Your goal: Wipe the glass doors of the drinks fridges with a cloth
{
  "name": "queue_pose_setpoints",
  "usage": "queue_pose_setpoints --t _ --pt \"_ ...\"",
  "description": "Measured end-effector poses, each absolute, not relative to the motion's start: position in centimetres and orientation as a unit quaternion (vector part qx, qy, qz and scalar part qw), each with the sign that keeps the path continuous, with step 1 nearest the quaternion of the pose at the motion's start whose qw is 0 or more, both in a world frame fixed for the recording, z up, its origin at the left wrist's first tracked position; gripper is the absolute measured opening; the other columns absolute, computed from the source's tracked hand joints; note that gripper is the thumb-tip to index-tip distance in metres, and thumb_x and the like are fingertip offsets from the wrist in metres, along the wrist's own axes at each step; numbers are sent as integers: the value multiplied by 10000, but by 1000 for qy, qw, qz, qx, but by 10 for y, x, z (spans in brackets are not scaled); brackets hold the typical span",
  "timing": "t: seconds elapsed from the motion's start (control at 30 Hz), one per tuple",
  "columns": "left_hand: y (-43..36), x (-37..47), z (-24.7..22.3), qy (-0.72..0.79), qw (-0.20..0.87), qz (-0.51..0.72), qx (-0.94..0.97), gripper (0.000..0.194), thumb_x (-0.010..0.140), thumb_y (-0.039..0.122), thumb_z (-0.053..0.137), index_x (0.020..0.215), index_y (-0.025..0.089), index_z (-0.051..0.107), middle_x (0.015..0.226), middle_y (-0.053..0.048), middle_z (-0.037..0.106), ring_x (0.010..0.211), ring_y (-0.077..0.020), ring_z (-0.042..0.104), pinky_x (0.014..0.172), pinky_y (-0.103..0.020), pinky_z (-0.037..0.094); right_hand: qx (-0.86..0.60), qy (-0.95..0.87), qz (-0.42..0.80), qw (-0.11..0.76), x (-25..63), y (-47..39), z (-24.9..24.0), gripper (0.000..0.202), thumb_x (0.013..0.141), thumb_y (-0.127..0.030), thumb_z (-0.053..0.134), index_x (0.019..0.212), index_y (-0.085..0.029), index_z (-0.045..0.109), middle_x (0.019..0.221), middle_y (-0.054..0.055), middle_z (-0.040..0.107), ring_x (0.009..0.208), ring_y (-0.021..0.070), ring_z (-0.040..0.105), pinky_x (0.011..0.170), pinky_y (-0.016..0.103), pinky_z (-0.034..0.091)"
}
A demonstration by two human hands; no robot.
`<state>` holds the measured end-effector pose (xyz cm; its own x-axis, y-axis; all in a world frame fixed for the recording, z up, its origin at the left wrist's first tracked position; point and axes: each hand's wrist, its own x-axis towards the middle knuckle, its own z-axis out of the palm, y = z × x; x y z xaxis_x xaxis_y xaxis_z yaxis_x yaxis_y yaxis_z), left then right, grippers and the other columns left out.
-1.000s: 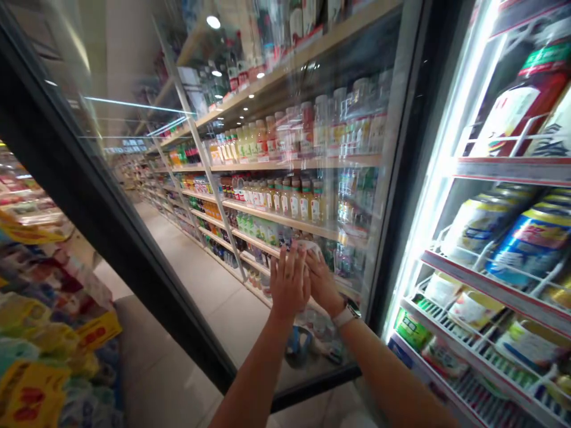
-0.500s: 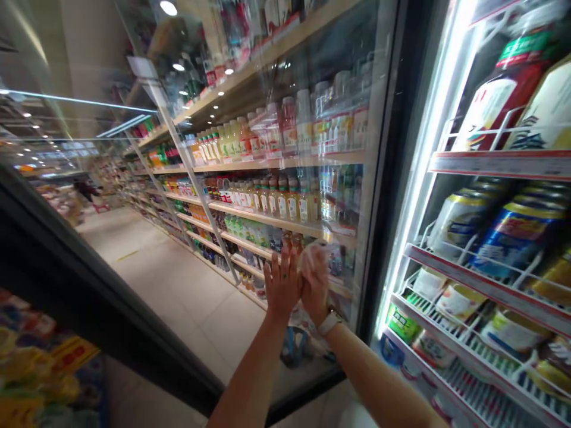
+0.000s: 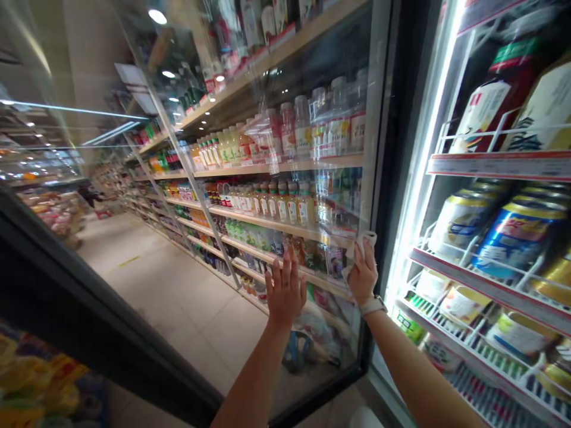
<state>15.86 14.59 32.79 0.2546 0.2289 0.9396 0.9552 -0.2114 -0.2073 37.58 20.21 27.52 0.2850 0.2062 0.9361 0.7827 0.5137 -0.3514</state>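
Note:
A glass door (image 3: 250, 71) with a dark frame stands swung open in front of me. My left hand (image 3: 285, 291) lies against the pane, fingers spread and nothing in it. To the right, my right hand (image 3: 363, 273), with a watch (image 3: 373, 305) on its wrist, presses a white cloth (image 3: 366, 239) on the glass close to the frame's upright edge. The cloth is bunched under the fingers and partly hidden by them.
Right of the door is a lit cooler whose wire racks (image 3: 491, 285) hold cans (image 3: 517, 235) and bottles (image 3: 482, 113). Through the glass show shelves of drink bottles (image 3: 285, 202) and a tiled aisle floor (image 3: 178, 291). Yellow packets (image 3: 40, 380) are at lower left.
My right hand has slid the cloth rightward across the glass, from beside my left hand to near the door's edge. My left hand has stayed at nearly the same place.

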Motion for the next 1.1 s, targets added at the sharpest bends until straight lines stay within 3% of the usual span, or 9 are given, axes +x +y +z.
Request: queue_pose_setpoints --t 0.23,0.57,0.87,1.1 --pt "141 160 326 -450 401 -422 -677 698 928 346 518 1533 181 211 1490 -128 406 1450 -251 289 1237 -452 62 -530 -484 -139 683 354 184 240 641 849 -38 310 1471 -159 411 1555 131 360 1454 231 310 1167 504 328" --pt "121 161 332 -419 419 -421 -686 681 919 320 515 1525 166 245 1482 -108 417 1452 -216 271 1237 -372 18 -535 -526 -74 657 348 147 235 688 827 -19 323 1496 -169 360 1541 122 391 1455 208 306 1171 494 314" --pt "103 174 327 -442 382 -420 -695 670 929 302 481 1530 192 206 1473 -112 432 1421 -246 347 1237 -443 79 -511 -487 13 708 336 71 259 538 949 -206 387 1485 -251 389 1545 77 395 1429 242 361 1173 529 308" --pt "74 190 336 -457 366 -406 -701 665 925 286 456 1531 186 199 1516 -108 381 1448 -260 298 1230 -478 114 -518 -407 169 733 361 -26 256 525 917 -329 506 1439 -303 458 1463 26 506 1375 263 446 1153 554 332"
